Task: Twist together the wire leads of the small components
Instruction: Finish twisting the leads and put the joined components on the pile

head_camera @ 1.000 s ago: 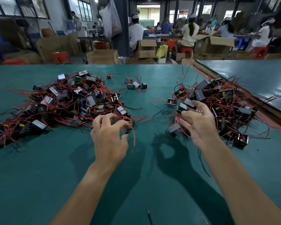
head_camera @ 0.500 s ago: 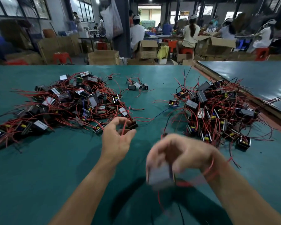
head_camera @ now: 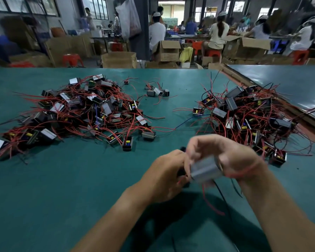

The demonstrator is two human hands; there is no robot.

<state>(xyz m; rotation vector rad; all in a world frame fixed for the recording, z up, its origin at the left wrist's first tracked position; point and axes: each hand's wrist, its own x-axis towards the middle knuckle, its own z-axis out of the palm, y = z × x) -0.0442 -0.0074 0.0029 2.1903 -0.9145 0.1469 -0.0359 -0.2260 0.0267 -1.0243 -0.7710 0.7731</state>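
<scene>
Component (head_camera: 205, 170), grey and motion-blurred, is held just above the near middle of the green worktop (head_camera: 44, 197). Right hand (head_camera: 231, 157) has its fingers curled round the component from above. Left hand (head_camera: 167, 177) meets it at the component's left end with fingers bent inward; the blur hides whether they pinch anything. Red and black leads (head_camera: 210, 204) dangle below the hands. Farther back lie a left pile (head_camera: 80, 113) and a right pile (head_camera: 253, 117) of similar wired parts, well apart.
</scene>
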